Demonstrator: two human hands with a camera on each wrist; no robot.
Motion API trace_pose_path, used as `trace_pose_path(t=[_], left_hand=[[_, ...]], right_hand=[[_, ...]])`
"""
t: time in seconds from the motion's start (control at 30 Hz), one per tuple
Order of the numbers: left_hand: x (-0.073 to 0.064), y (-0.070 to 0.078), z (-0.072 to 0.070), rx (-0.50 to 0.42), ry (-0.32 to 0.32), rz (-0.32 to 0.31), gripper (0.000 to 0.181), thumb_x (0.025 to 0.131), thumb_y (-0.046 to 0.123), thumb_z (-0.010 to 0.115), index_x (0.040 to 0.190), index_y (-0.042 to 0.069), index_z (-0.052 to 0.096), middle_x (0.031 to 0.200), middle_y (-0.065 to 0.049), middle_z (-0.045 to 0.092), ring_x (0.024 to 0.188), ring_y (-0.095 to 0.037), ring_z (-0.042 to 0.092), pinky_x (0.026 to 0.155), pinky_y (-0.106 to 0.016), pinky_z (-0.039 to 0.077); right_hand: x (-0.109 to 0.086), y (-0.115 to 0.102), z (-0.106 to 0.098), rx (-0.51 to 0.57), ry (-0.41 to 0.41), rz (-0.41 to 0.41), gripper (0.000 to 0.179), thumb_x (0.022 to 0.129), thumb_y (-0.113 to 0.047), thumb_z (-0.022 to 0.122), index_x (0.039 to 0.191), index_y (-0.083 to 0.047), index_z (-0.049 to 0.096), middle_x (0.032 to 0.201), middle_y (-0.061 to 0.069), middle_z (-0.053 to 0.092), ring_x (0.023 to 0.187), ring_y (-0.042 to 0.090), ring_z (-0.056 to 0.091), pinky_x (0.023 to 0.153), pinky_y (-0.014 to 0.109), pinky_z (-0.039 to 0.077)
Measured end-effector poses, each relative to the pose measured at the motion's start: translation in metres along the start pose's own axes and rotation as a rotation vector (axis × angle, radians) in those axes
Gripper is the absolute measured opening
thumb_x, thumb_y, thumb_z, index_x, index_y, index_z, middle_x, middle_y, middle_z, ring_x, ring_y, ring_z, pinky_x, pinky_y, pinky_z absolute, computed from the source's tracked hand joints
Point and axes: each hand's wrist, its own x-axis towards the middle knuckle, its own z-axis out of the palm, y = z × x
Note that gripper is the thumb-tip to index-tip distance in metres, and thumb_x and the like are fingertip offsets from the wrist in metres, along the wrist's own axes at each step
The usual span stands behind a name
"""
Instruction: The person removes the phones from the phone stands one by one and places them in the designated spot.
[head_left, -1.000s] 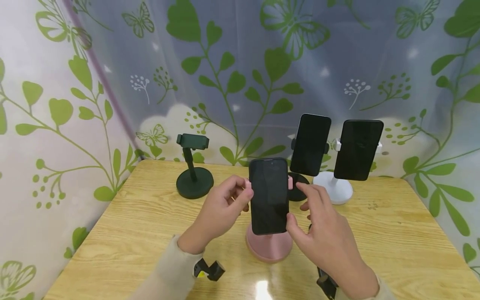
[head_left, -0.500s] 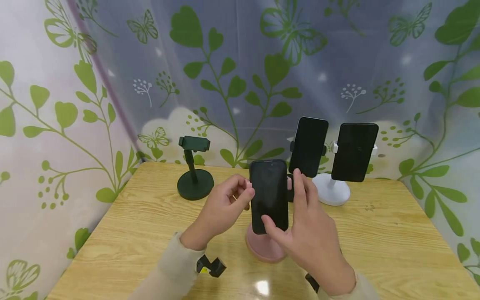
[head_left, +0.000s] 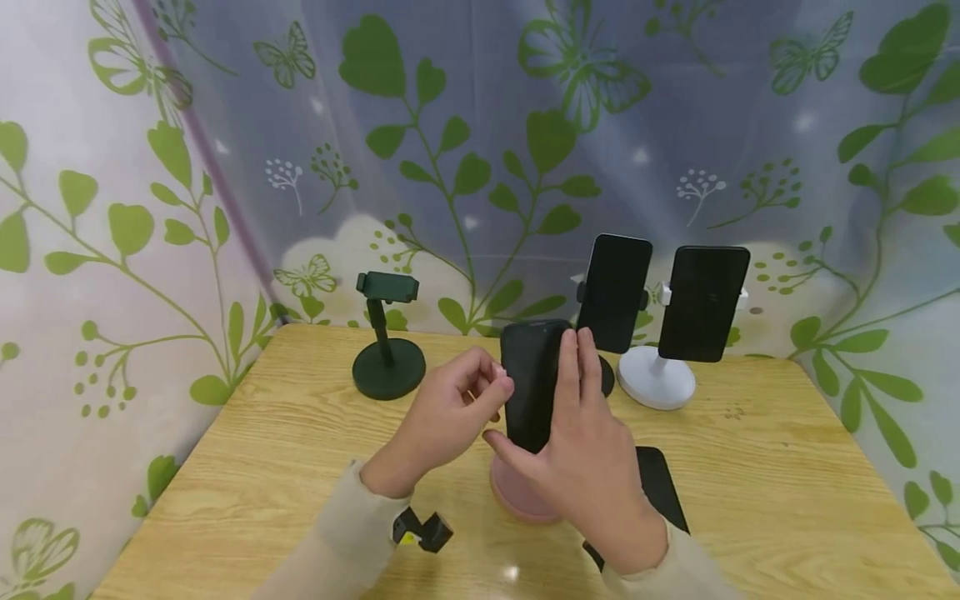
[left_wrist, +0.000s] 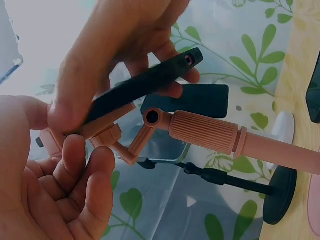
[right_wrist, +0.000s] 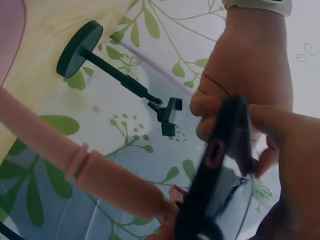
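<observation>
On the pink stand (head_left: 525, 492), the phone (head_left: 528, 383) sits at the clamp (left_wrist: 106, 126) with a hand at either side; a slip looks likeliest.

To the pink stand's left, the left hand (head_left: 450, 408) pinches the clamp's end; to its right, the right hand (head_left: 588, 450) grips the phone, thumb across the front. The clamp's right end is hidden, so I cannot tell whether the phone is seated. Should the left hand let go with the phone askew, the clamp could catch an edge badly and shed it. Hard pressure low down might swivel the joint (left_wrist: 152, 117) or tip the pink stand. Stray fingertips could knock the black stand (head_left: 608, 379), behind and right of the pink stand.
</observation>
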Motion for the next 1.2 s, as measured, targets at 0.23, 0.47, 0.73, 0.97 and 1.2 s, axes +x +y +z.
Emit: trace_pose_path(t=[0.23, 0.47, 0.73, 0.97, 1.2], left_hand=[[-0.0017, 0.0026, 0.0022, 0.010, -0.008, 0.034, 0.010, 0.104, 0.020, 0.064, 0.095, 0.015, 0.062, 0.073, 0.004, 0.062, 0.063, -0.015, 0.061, 0.060, -0.032, 0.053], [-0.0014, 0.0032, 0.0024, 0.020, 0.000, 0.020, 0.011, 0.104, 0.020, 0.064, 0.094, 0.016, 0.062, 0.073, 0.004, 0.060, 0.061, -0.017, 0.057, 0.058, -0.030, 0.049], [-0.0006, 0.0032, 0.0023, 0.020, -0.001, 0.022, 0.012, 0.104, 0.021, 0.062, 0.093, 0.016, 0.061, 0.073, 0.004, 0.059, 0.061, -0.016, 0.055, 0.058, -0.030, 0.049], [0.0006, 0.0026, 0.0024, 0.026, 0.001, 0.031, 0.014, 0.105, 0.021, 0.062, 0.092, 0.016, 0.060, 0.073, 0.004, 0.058, 0.063, -0.016, 0.055, 0.060, -0.031, 0.049], [0.0004, 0.0019, 0.0028, 0.038, 0.002, 0.041, 0.015, 0.104, 0.021, 0.063, 0.091, 0.016, 0.059, 0.074, 0.004, 0.057, 0.065, -0.016, 0.055, 0.061, -0.031, 0.048]], right_hand=[[-0.0007, -0.0016, 0.0097, -0.024, 0.057, -0.033, 0.133, 0.074, -0.059, 0.086, 0.166, -0.009, 0.003, 0.169, 0.023, 0.017, 0.049, 0.011, 0.035, 0.039, 0.020, 0.031], [-0.0006, 0.0003, 0.0097, 0.004, 0.077, -0.050, 0.120, 0.079, -0.046, 0.080, 0.166, -0.009, 0.006, 0.169, 0.021, 0.020, 0.050, 0.011, 0.035, 0.039, 0.020, 0.032], [0.0029, 0.0037, 0.0069, -0.012, 0.116, -0.107, 0.118, 0.077, -0.048, 0.083, 0.166, -0.008, 0.015, 0.150, 0.029, 0.042, 0.044, 0.006, 0.027, 0.039, 0.019, 0.030], [0.0055, 0.0039, 0.0023, -0.027, 0.070, -0.101, 0.120, 0.078, -0.050, 0.083, 0.167, -0.013, 0.012, 0.139, 0.029, 0.046, 0.041, 0.006, 0.026, 0.038, 0.019, 0.028], [0.0057, 0.0044, 0.0024, -0.020, 0.042, -0.085, 0.119, 0.079, -0.048, 0.082, 0.167, -0.018, 0.009, 0.141, 0.029, 0.044, 0.040, 0.006, 0.028, 0.039, 0.020, 0.030]])
